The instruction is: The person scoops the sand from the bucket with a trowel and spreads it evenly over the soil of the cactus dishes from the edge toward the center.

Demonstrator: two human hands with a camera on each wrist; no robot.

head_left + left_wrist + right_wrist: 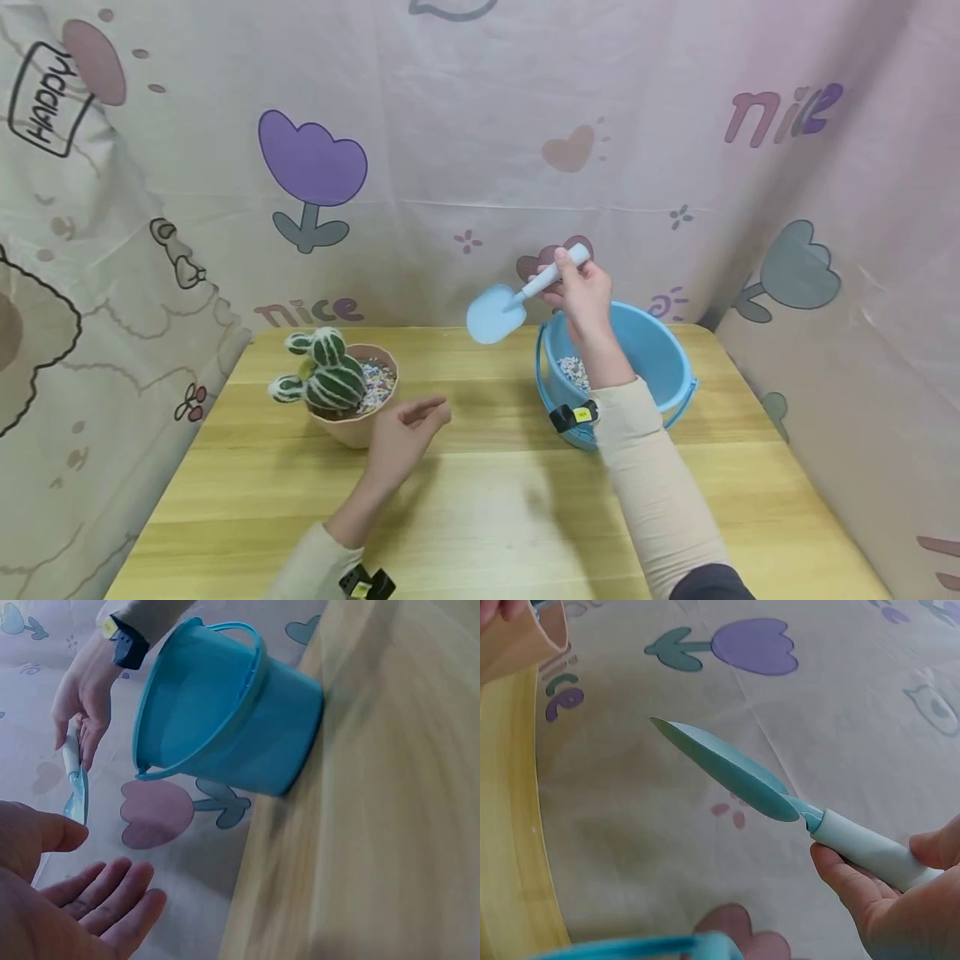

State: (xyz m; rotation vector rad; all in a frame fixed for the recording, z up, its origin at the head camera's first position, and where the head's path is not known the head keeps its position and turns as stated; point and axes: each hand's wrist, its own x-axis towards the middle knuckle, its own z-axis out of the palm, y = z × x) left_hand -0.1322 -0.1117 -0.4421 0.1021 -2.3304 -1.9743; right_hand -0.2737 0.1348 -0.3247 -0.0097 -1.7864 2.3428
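Note:
My right hand [587, 302] grips the pale handle of a small light-blue garden trowel [495, 315], held up above the table between pot and bucket. In the right wrist view, the trowel's blade [731, 769] is seen from the side, with thumb and fingers round the handle. My left hand [405, 435] is beside the peach flowerpot [351, 432], its fingers loosely bent with nothing between them. A green-and-white knitted cactus [336, 385] leans left in that pot, with small multicoloured pebbles [377, 383] around its base.
A blue bucket [656, 354] with white and coloured pebbles [574, 372] stands at the back right, partly behind my right forearm. Its handle hangs down at the front. A printed cloth [450, 125] hangs behind the wooden table [480, 517].

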